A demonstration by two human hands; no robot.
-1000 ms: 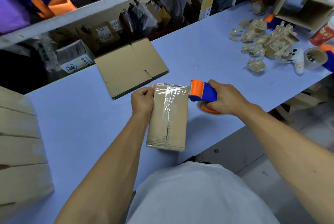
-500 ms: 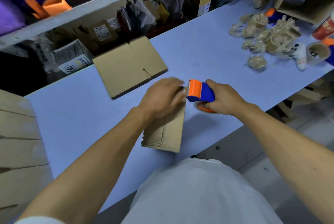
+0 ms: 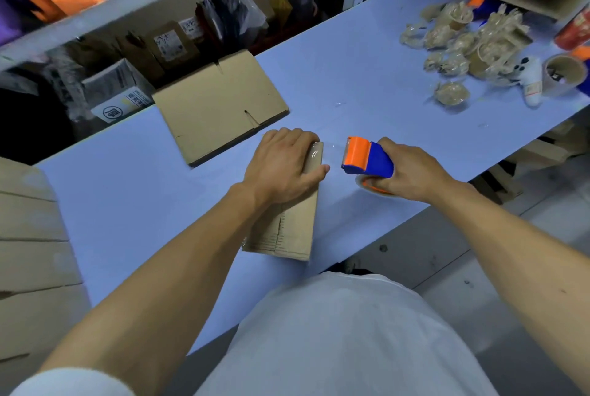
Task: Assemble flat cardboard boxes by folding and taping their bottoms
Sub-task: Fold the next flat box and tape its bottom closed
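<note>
Left hand point(image 3: 282, 169) presses flat on box point(image 3: 287, 226); tape dispenser point(image 3: 367, 157), gripped by right hand point(image 3: 412, 172), sits at three o'clock, just apart.

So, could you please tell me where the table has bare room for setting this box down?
Bare blue table lies between the flat cardboard sheet and the crumpled tape scraps; also left of the left hand. The far right is crowded.

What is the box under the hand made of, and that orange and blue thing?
The box looks like brown corrugated cardboard: matte, with creased fold lines; a shiny strip near its top looks like clear tape. The tape dispenser seems to be hard plastic: smooth, bright orange and blue with a slight sheen.
</note>
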